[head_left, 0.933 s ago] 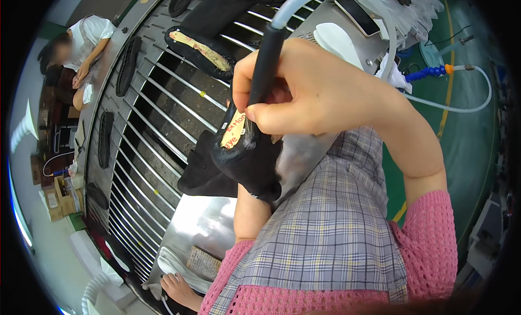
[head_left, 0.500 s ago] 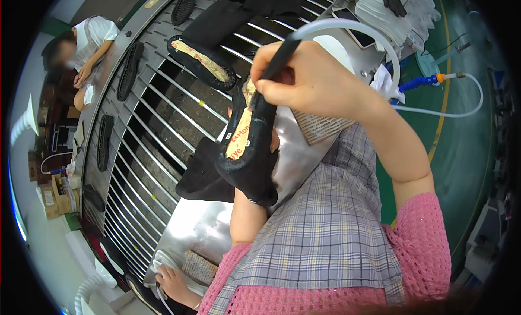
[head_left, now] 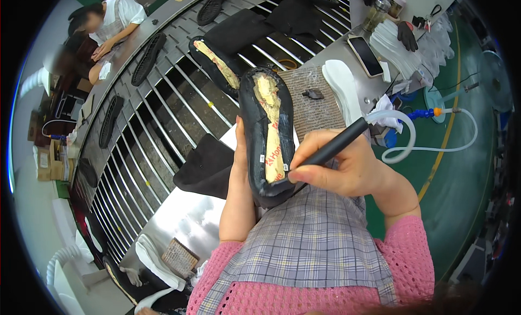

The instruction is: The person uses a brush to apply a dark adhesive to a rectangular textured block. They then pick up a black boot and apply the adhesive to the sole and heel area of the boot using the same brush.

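My left hand (head_left: pixel 240 149) is wrapped round the side of a black boot (head_left: pixel 255 144), its fingers partly hidden behind it. Bottom up, the boot shows a cream insole (head_left: pixel 273 136) with red print and a rough, worn-looking far end. My right hand (head_left: pixel 347 165) pinches a black pen-shaped applicator (head_left: pixel 337 145), which is joined to a clear hose (head_left: pixel 411 138). Its tip is at the near end of the boot's bottom, beside the insole's edge. The soft black shaft (head_left: pixel 203 168) hangs to the left.
Another upturned black boot (head_left: pixel 214 62) lies on the metal roller rack (head_left: pixel 163 130), with black soles (head_left: pixel 147 58) along its far side. Right of the boot are a ribbed brown pad (head_left: pixel 309 79), white liners (head_left: pixel 342 84) and a phone (head_left: pixel 364 55). A co-worker (head_left: pixel 116 24) sits at the upper left.
My right hand and the applicator have moved from the far part of the boot's bottom to its near end. The boot has turned more upright in view and shifted right.
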Tool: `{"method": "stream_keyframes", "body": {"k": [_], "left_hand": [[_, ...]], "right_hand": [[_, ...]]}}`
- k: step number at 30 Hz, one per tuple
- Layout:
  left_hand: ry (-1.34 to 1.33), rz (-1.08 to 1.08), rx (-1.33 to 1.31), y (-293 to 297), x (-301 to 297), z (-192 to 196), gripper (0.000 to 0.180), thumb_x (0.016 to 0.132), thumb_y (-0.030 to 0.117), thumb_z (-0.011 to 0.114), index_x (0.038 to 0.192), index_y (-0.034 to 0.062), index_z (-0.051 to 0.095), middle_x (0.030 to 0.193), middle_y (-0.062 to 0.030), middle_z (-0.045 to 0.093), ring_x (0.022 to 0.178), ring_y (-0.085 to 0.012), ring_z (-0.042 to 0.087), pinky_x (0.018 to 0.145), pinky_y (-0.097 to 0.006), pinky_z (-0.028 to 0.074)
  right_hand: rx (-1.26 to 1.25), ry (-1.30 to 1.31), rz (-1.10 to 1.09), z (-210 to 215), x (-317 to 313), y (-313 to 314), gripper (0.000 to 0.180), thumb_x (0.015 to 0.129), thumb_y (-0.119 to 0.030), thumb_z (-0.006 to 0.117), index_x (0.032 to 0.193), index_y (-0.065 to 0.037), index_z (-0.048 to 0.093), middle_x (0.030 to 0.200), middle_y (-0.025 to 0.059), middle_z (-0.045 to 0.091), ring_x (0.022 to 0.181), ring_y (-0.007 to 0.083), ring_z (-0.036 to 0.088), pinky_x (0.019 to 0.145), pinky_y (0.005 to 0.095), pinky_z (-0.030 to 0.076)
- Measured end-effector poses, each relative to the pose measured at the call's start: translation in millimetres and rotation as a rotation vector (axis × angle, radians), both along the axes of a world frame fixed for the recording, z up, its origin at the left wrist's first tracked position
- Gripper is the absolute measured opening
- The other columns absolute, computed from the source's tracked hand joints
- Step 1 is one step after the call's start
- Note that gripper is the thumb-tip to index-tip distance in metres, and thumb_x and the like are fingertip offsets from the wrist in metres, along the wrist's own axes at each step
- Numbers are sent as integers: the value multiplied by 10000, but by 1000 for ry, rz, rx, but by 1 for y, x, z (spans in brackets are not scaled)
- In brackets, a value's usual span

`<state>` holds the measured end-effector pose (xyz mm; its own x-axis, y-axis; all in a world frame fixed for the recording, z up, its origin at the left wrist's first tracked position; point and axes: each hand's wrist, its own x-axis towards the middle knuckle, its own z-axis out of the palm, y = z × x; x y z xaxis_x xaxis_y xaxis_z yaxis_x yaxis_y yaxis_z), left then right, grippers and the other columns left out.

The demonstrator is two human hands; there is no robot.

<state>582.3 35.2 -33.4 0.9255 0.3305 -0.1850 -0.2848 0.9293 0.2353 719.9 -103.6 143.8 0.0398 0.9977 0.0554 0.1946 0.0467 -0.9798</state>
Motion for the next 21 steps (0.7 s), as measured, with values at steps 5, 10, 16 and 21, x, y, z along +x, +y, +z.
{"method": "stream_keyframes", "body": {"k": [5, 10, 16, 21], "left_hand": [[-20, 151, 303, -7, 5, 7, 780, 943, 633, 464, 1419, 16, 418, 1293, -179, 587, 1125, -275, 626, 953, -422, 540], [32, 87, 320, -8, -5, -15, 796, 945, 600, 488, 1421, -32, 406, 1308, -215, 577, 1152, -297, 619, 992, -416, 512], [-6, 176, 365, -5, -1, 0, 883, 867, 659, 575, 1418, -13, 419, 1320, -204, 573, 1135, -305, 627, 979, -422, 521], [-25, 209, 376, -5, 12, 27, 962, 799, 700, 626, 1426, 8, 398, 1314, -196, 559, 1106, -304, 632, 909, -426, 569]], "right_hand": [[142, -165, -198, -26, 30, 27, 148, 892, -155, 709, 894, -10, 677, 821, 54, 674, 765, 120, 633, 686, 264, 490], [402, -351, -327, -34, 64, 63, 208, 888, -223, 719, 887, -22, 667, 706, 46, 591, 597, 115, 545, 548, 260, 414], [540, -475, -313, -32, 44, 20, 121, 842, -115, 735, 861, -26, 656, 754, 72, 611, 651, 180, 595, 592, 304, 476], [320, -333, -122, -16, 36, -7, 128, 839, -125, 746, 856, -37, 656, 757, 77, 623, 630, 201, 603, 567, 314, 477]]}}
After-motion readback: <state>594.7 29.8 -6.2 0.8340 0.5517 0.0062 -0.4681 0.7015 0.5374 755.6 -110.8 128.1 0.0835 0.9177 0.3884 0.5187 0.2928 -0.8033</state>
